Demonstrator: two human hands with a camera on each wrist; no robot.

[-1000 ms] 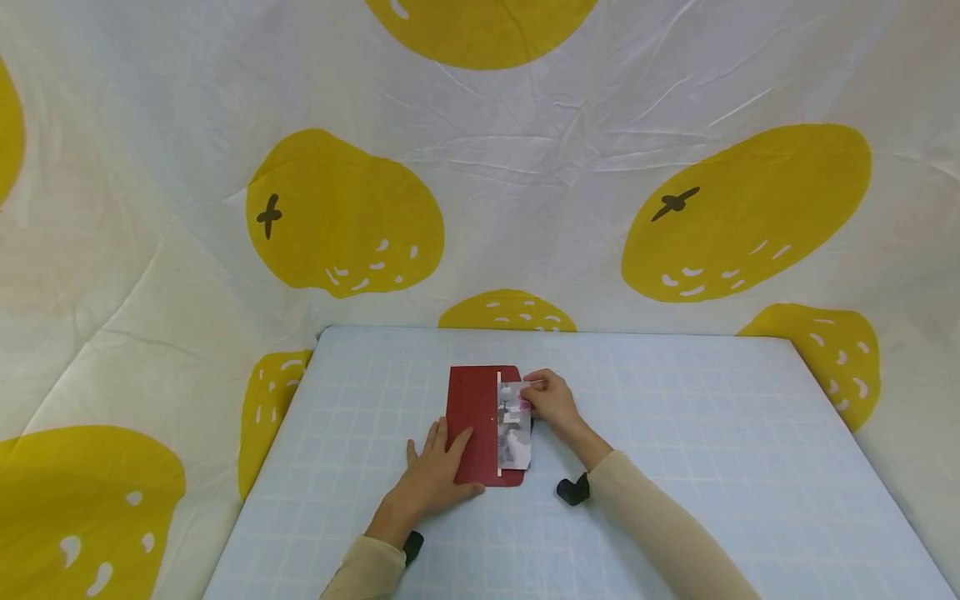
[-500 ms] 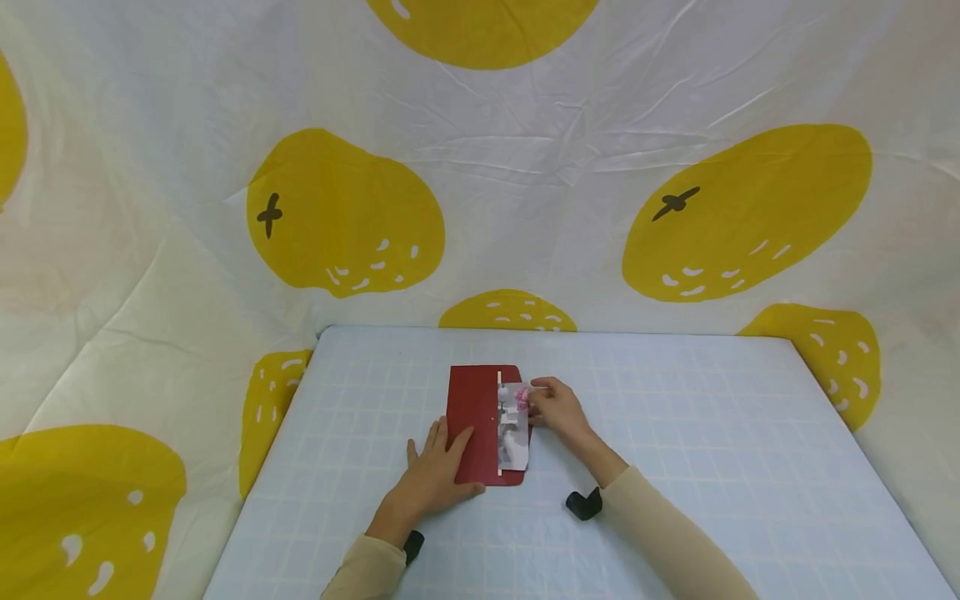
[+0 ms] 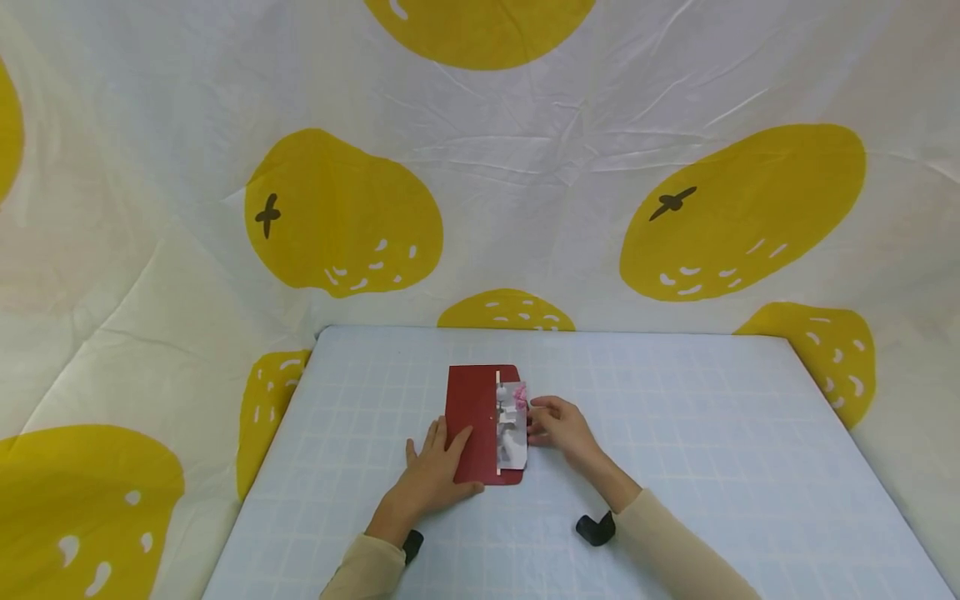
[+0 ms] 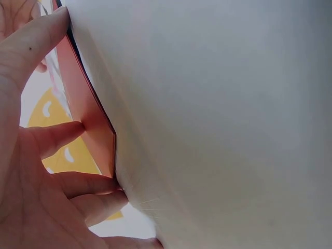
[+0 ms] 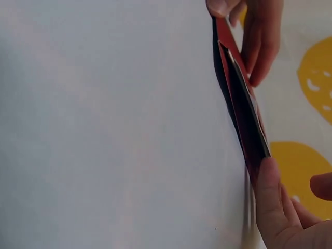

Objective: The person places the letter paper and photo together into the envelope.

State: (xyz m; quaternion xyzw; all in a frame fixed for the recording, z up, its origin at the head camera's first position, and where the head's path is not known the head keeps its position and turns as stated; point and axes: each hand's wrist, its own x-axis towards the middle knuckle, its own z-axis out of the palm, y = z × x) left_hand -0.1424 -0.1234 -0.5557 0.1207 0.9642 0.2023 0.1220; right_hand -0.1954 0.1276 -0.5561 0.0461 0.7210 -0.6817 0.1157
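Observation:
A red paper folder (image 3: 471,396) lies on the table, with a narrow white strip running down its right part. Right of that strip lies a grey-and-white printed card (image 3: 512,450) with a pink flower near its top. My left hand (image 3: 431,475) rests with spread fingers on the folder's lower left; in the left wrist view, fingertips touch the folder's edge (image 4: 91,104). At the card's right edge is my right hand (image 3: 561,427), its fingers bent. In the right wrist view, one fingertip (image 5: 268,167) touches the edge of the layered stack, while another finger stands apart from it.
The table (image 3: 690,433) has a pale blue cloth with a faint grid. Behind it hangs a white curtain (image 3: 525,208) printed with large yellow fruit. A black wrist-worn piece (image 3: 596,529) sits by the right sleeve.
My right hand has released the card's upper right corner and slid toward me along its right edge. The card has shifted slightly left on the folder. My left hand has stayed put.

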